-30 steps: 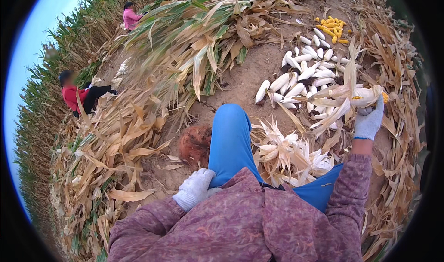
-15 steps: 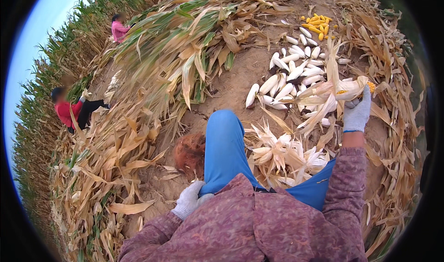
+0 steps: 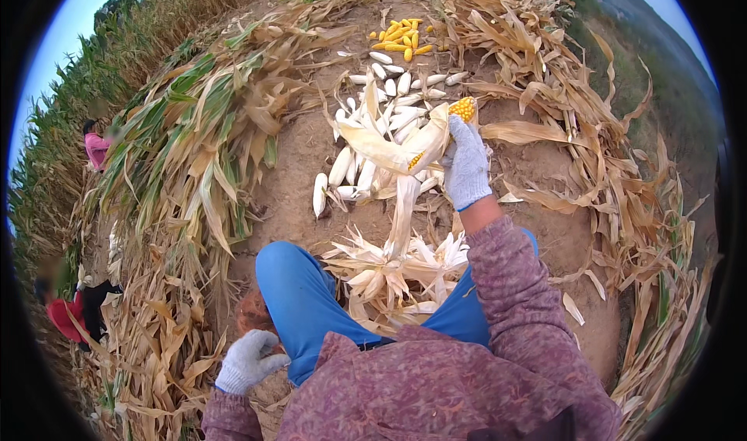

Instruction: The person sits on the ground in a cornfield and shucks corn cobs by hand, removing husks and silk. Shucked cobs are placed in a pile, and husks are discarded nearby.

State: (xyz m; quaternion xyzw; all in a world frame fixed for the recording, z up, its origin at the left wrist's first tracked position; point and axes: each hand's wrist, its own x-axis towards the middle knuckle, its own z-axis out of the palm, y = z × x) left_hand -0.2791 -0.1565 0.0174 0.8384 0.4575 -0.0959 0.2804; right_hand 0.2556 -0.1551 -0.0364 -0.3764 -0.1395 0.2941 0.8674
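Note:
My right hand (image 3: pixel 467 165), in a pale knit glove, is closed around an ear of corn (image 3: pixel 462 110). Yellow kernels show at its tip and in a gap lower down. Pale dry husk (image 3: pixel 405 208) hangs loose from it toward my lap. Below and left lies a heap of corn ears in white husk (image 3: pixel 340 166). My left hand (image 3: pixel 250 361), gloved too, rests beside my left knee, fingers loosely bent, thumb apart, nothing seen in it. Between my legs is a pile of stripped husks (image 3: pixel 389 274).
Bare yellow ears (image 3: pixel 399 34) lie beyond the white heap. Cut cornstalks (image 3: pixel 187 138) are banked on the left, dry leaves (image 3: pixel 529 60) on the right. A reddish-brown bundle (image 3: pixel 253 313) lies by my left knee. Two people, in pink (image 3: pixel 96 147) and red (image 3: pixel 66 319), sit far left.
The view has turned to the right. My right hand has lifted the ear tip upward over the heap. My left hand has come off my thigh to its outer side.

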